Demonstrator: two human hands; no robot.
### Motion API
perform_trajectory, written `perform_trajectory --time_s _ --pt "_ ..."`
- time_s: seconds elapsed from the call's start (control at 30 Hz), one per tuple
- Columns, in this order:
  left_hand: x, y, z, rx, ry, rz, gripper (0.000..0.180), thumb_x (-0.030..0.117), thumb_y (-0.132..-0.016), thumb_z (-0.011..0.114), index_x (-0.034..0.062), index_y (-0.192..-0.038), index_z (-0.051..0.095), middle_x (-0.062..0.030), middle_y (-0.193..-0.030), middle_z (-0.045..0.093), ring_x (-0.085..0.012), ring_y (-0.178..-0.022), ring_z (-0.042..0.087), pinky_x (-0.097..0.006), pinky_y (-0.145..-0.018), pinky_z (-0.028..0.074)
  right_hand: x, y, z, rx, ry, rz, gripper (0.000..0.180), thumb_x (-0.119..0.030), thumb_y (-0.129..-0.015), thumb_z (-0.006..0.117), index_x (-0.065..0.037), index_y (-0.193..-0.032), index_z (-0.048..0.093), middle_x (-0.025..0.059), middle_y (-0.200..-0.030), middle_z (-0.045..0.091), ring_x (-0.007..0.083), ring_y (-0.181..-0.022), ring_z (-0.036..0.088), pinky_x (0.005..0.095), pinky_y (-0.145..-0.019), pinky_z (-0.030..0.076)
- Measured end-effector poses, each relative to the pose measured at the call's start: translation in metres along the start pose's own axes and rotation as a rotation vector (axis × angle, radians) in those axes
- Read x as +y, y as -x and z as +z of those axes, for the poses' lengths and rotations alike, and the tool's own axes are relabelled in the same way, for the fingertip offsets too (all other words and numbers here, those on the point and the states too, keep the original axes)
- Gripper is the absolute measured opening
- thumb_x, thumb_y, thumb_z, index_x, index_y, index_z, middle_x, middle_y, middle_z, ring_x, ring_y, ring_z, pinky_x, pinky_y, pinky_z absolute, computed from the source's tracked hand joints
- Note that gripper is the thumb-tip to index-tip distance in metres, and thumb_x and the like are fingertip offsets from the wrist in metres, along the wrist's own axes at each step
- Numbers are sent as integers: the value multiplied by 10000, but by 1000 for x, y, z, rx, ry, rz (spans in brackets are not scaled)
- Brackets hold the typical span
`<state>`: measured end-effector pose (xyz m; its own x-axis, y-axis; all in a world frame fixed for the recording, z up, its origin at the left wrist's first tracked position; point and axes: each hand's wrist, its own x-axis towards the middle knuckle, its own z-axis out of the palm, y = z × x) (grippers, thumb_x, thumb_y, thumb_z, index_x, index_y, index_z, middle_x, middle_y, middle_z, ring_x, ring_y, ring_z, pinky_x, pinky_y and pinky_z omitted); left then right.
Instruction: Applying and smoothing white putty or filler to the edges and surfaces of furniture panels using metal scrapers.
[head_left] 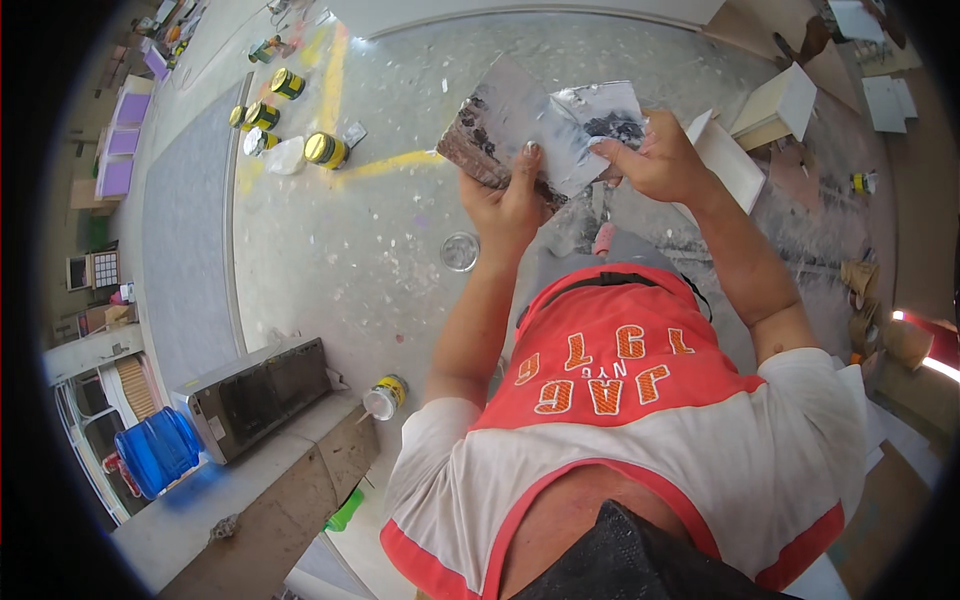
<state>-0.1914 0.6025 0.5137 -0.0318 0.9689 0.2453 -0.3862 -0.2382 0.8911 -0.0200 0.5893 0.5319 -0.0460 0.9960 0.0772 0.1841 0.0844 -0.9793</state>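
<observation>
**A slick hold with little to steady it**

The left grip [505, 205] is closed around the lower edge of a larger smeared plate [532, 115], thumb flat on its upper face, fingers mostly hidden beneath. The right grip [662, 165] pinches a smaller smeared plate [600, 100] at its near edge. Both plates are held side by side in front of the person, above the floor [400, 215]; whether they touch where they overlap is unclear.

If the pale coating is wet, the thumbs could slide, and a hard push on the larger plate's unsupported far corner could twist it loose. Loose paste could then drop onto the pink object [604, 238] below. Farther out, a misstep could knock the clear round container [460, 252] or the yellow-and-black can [325, 150].
</observation>
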Motion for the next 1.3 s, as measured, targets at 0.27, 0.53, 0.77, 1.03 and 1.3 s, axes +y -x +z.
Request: perform_trajectory --time_s 0.27,0.53,0.77,1.03,1.3 --pt "0 -14 -5 -119 -68 68 293 10 -777 585 -57 -1036 464 -98 -956 561 -121 -844 535 -238 -725 441 -20 -16 -12 -324 167 196 112 -39 -791 532 47 -861 547 53 -674 594 100 -535 561 243 -442 450" --pt "-19 -3 -31 -176 -229 186 343 -9 -763 565 -86 -1080 459 -145 -1005 563 -172 -894 543 -270 -787 424 -14 -34 3 -634 410 270 161 -76 -762 535 -14 -911 535 91 -623 584 181 -525 582 306 -483 469" --pt "2 -15 -36 37 26 -29 352 20 -776 583 -62 -1086 436 -109 -974 556 -144 -859 543 -270 -754 443 -11 -30 38 -178 173 -125 320 -136 -788 535 55 -1030 453 251 -706 570 347 -663 592 371 -592 456" --pt "-2 -25 -42 -133 -419 -17 289 54 -777 588 -41 -1040 513 -64 -792 598 -62 -690 519 -227 -609 447 -15 -67 18 -707 602 137 229 -121 -779 513 -34 -990 500 197 -752 589 353 -694 581 377 -605 447" --pt "-39 -78 -20 145 -134 -70 321 25 -782 580 -48 -1070 457 -94 -921 585 -114 -841 553 -253 -712 459 30 -125 -4 -463 324 -140 297 -198 -819 483 27 -1011 457 263 -792 565 402 -724 563 411 -641 441"
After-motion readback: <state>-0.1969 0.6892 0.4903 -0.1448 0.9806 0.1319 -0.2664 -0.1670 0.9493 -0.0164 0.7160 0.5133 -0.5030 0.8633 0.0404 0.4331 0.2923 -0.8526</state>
